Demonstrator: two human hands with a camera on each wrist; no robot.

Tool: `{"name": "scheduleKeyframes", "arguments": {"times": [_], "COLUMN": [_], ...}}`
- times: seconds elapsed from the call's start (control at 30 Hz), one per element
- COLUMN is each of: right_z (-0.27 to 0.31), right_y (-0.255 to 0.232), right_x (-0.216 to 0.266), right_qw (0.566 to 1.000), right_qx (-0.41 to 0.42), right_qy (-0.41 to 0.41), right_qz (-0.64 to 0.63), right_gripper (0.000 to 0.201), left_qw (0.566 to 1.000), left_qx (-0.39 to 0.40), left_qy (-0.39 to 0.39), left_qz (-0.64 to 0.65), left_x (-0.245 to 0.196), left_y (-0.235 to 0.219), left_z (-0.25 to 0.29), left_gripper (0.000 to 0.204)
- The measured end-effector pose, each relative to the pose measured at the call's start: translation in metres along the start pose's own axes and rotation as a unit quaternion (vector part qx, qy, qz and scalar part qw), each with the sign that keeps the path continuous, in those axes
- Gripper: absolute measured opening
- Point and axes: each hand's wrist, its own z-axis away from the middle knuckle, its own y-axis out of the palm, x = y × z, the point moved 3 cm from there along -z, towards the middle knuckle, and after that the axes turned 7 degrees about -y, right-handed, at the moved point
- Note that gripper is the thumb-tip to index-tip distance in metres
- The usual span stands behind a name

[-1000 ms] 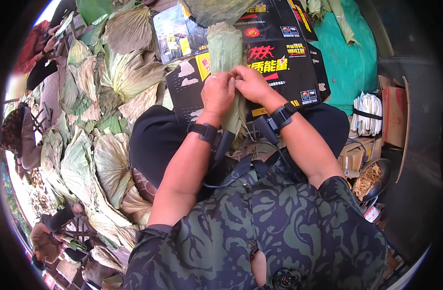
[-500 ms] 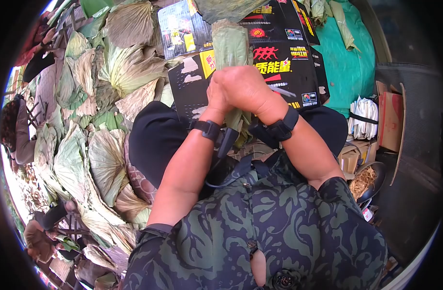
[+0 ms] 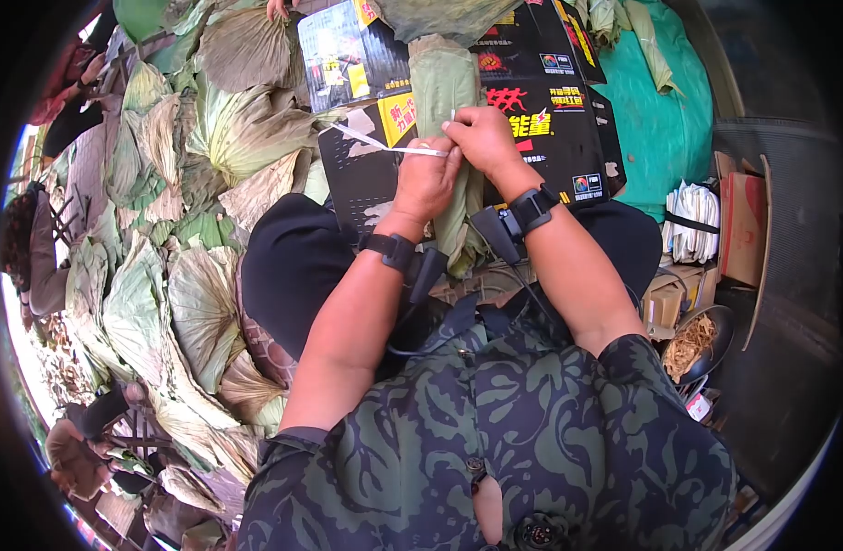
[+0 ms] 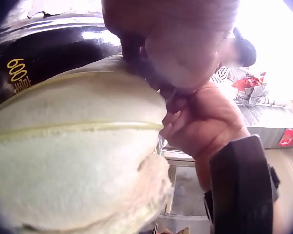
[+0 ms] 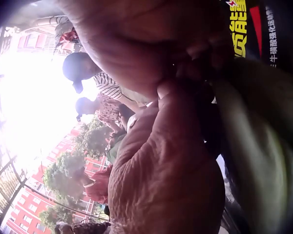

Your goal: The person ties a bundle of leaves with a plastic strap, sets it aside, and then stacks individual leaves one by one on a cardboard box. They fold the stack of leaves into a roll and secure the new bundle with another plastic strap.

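A white strip [image 3: 382,146] is pinched over a leaf bundle [image 3: 442,87].
The strip is held by the curled fingers of the left hand [image 3: 428,182] and right hand [image 3: 487,145] — set close together — with one end trailed leftward. The bundle is laid lengthwise on black cardboard [image 3: 554,151] beneath them; dried leaves [image 3: 201,294] are spread to the left.

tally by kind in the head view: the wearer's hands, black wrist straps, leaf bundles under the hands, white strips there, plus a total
hands (left hand, right hand): 2
black wrist straps (left strap, right strap): 2
leaf bundle: 1
white strip: 1
total: 6
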Motion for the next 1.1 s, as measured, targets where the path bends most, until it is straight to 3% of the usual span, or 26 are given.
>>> {"name": "scheduleKeyframes", "arguments": {"times": [0.07, 0.1, 0.13, 0.17, 0.2, 0.3, 0.53, 0.63, 0.83, 0.93, 1.03, 1.1], "right_z": [-0.002, 0.001, 0.009, 0.018, 0.023, 0.032, 0.040, 0.035, 0.025, 0.023, 0.021, 0.020], "right_y": [0.010, 0.006, 0.003, 0.001, -0.001, -0.004, -0.010, -0.012, -0.015, -0.017, -0.012, -0.013], "right_x": [-0.025, -0.023, -0.017, -0.011, -0.006, -0.003, -0.002, -0.008, -0.010, -0.009, -0.012, -0.011], "right_qw": [0.987, 0.988, 0.961, 0.920, 0.908, 0.910, 0.917, 0.945, 0.937, 0.925, 0.920, 0.923], "right_qx": [-0.014, -0.018, -0.028, -0.037, -0.054, -0.046, 0.033, 0.036, 0.140, 0.163, 0.166, 0.173], "right_qy": [0.027, 0.027, 0.073, 0.117, 0.118, 0.081, 0.000, -0.031, -0.020, 0.038, 0.046, 0.047], "right_qz": [-0.155, -0.154, -0.265, -0.372, -0.397, -0.403, -0.398, -0.325, -0.319, -0.340, -0.352, -0.340], "right_gripper": [0.023, 0.023, 0.019, 0.016, 0.012, 0.011, 0.018, 0.028, 0.030, 0.029, 0.026, 0.026], "left_qw": [1.000, 0.991, 0.967, 0.949, 0.922, 0.857, 0.813, 0.829, 0.850, 0.861, 0.870, 0.914], "left_qx": [0.005, 0.027, 0.050, 0.033, 0.028, 0.112, 0.180, 0.144, 0.148, 0.162, 0.174, 0.149], "left_qy": [0.002, -0.097, -0.194, -0.226, -0.265, -0.345, -0.358, -0.358, -0.348, -0.347, -0.330, -0.275], "left_qz": [0.015, 0.087, 0.158, 0.216, 0.282, 0.366, 0.423, 0.404, 0.366, 0.335, 0.323, 0.258], "left_x": [-0.002, 0.002, 0.007, 0.013, 0.014, 0.016, 0.026, 0.021, 0.013, 0.018, 0.022, 0.018], "left_y": [-0.004, -0.005, -0.004, -0.002, -0.002, -0.006, -0.011, -0.011, -0.015, -0.015, -0.012, -0.010], "left_z": [-0.003, -0.005, -0.005, -0.006, -0.008, -0.011, -0.013, -0.011, -0.012, -0.013, -0.013, -0.014], "left_gripper": [0.017, 0.019, 0.022, 0.025, 0.024, 0.023, 0.013, 0.010, 0.006, 0.006, 0.006, 0.006]}}
